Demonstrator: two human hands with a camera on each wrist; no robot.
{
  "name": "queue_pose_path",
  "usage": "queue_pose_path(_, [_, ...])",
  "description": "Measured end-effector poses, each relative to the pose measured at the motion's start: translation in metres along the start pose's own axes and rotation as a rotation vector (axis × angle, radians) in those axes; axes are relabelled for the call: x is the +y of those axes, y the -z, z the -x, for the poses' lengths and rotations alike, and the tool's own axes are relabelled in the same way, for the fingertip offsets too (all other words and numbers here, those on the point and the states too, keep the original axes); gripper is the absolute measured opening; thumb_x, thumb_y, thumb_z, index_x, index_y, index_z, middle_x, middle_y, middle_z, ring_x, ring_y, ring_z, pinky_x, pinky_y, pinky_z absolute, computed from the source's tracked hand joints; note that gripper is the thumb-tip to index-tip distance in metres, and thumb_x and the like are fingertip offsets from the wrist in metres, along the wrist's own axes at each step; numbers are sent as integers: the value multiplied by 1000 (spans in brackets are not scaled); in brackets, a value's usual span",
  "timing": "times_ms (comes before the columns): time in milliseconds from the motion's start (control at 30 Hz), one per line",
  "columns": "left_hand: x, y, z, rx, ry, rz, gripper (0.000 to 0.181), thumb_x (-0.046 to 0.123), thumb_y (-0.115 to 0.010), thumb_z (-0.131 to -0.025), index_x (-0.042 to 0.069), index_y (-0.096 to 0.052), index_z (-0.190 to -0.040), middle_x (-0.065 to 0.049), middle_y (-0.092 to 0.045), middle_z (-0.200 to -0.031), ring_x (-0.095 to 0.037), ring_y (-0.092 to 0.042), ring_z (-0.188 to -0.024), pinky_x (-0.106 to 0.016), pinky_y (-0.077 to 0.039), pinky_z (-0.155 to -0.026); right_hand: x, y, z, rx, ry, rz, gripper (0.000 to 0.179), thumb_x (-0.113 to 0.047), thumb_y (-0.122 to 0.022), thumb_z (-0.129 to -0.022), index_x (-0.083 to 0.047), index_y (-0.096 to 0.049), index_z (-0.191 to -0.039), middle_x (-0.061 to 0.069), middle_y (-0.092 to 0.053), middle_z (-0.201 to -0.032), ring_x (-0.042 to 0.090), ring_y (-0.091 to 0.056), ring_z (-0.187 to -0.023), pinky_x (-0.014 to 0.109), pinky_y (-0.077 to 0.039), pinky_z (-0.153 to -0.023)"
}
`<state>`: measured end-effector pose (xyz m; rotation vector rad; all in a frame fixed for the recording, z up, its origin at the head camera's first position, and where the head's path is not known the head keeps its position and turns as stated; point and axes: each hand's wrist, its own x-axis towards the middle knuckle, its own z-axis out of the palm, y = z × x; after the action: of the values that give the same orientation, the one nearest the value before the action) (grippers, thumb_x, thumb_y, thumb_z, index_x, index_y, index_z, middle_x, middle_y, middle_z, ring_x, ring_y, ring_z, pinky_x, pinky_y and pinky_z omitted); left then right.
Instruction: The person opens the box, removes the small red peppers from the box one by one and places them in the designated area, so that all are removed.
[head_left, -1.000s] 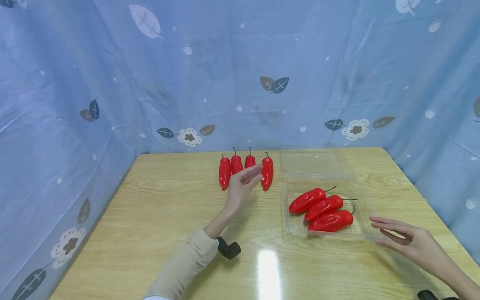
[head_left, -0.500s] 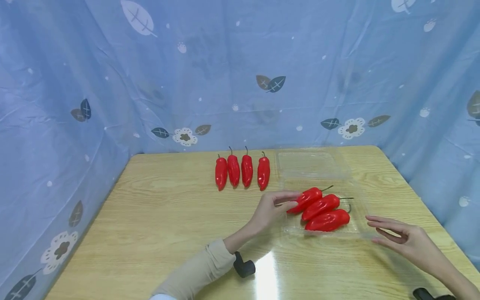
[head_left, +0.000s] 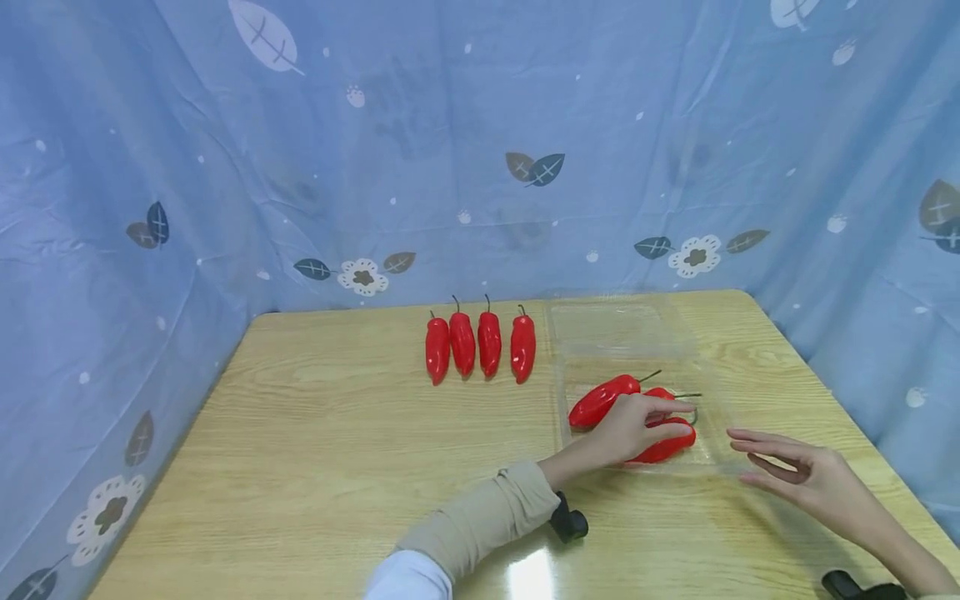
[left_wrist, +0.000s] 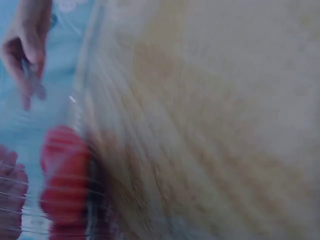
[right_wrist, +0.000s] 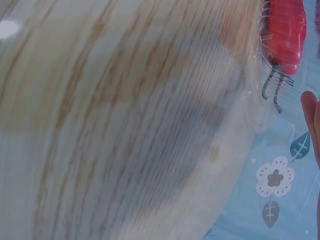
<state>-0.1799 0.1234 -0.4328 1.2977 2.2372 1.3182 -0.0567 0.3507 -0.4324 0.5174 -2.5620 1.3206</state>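
In the head view, three red chili peppers (head_left: pixel 602 402) lie in a clear plastic box (head_left: pixel 718 460), its lid (head_left: pixel 607 327) folded open toward the back. My left hand (head_left: pixel 628 427) is over these peppers, thumb and fingers apart and pointing right, covering parts of two of them. Its fingers (left_wrist: pixel 11 195) show at the lower left of the left wrist view, close to the blurred red peppers (left_wrist: pixel 65 180). My right hand (head_left: pixel 813 483) hovers beside the box's right side, fingers extended and thumb apart, holding nothing.
Several more red chili peppers (head_left: pixel 489 343) lie in a row at the back of the wooden table (head_left: pixel 322 450), stems pointing away. A blue patterned curtain (head_left: pixel 450 150) surrounds the back and sides. A black wrist mount (head_left: pixel 568 521) hangs under the left forearm.
My left hand has moved from the row of peppers at the back, right and nearer, to above the peppers in the box. The right hand stays almost in place. The head view shifts slightly.
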Motion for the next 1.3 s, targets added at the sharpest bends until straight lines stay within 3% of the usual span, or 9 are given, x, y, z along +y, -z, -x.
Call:
queue_pose_path(167, [-6, -9, -11, -78, 29, -248, 39, 26, -66, -91, 15, -63, -129, 9, -63, -124, 6, -56, -106, 0, -37, -81, 1, 0, 0, -20, 10, -21, 44, 18, -70, -73, 12, -62, -116, -14, -59, -129, -5, -55, -112, 20, -52, -80])
queue_pose_path(333, [-6, -12, -11, -173, 15, -422, 45, 30, -69, -88, 18, -61, -131, 11, -60, -129, 6, -49, -118, -2, -32, -92, 0, 1, -1, -21, 5, 3, 43, 16, -71, -73, 12, -62, -115, -16, -58, -128, -7, -55, -111, 19, -52, -78])
queue_pose_path(600, [-2, -12, -17, -346, 56, -585, 68, 28, -74, -85, 22, -43, -145, 14, -42, -146, 4, -34, -132, -6, -28, -101, -3, 1, -3, -27, -28, 27, 43, 12, -73, -75, 11, -62, -117, -20, -58, -127, -8, -55, -110, 20, -53, -77])
queue_pose_path(733, [0, -12, -21, -386, 48, -636, 67, 29, -72, -86, 25, -42, -146, 17, -43, -145, 5, -39, -127, -6, -32, -97, -4, 1, -1, -21, -33, 41, 43, 11, -73, -75, 10, -62, -117, -20, -58, -126, -9, -55, -109, 18, -53, -77])
queue_pose_path(833, [-1, -12, -21, -346, 3, -639, 63, 29, -74, -84, 26, -49, -141, 15, -54, -133, 3, -50, -108, -4, -39, -85, -4, 2, 0, -7, -23, 55, 43, 12, -74, -74, 10, -63, -116, -20, -58, -126, -10, -55, -108, 17, -52, -77])
queue_pose_path(967, [-1, -9, -21, -242, -34, -576, 58, 27, -75, -81, 25, -55, -136, 15, -61, -117, 3, -49, -84, -4, -39, -67, -3, 3, 0, -6, -15, 65, 43, 12, -73, -74, 10, -63, -115, -21, -58, -125, -10, -56, -107, 16, -52, -76])
queue_pose_path(1200, [-1, -4, -23, -38, -46, -478, 58, 24, -70, -80, 18, -56, -136, 9, -57, -133, 5, -52, -102, -1, -36, -63, 0, 4, -2, 0, -16, 71, 44, 12, -74, -73, 10, -63, -116, -22, -59, -124, -10, -56, -106, 15, -52, -76])
queue_pose_path(1300, [-2, -3, -24, 25, -43, -404, 58, 24, -70, -80, 16, -57, -135, 8, -59, -129, 7, -53, -93, -1, -37, -63, 1, 4, -3, 4, -13, 78, 43, 12, -74, -73, 11, -63, -115, -23, -58, -124, -11, -56, -106, 15, -52, -76])
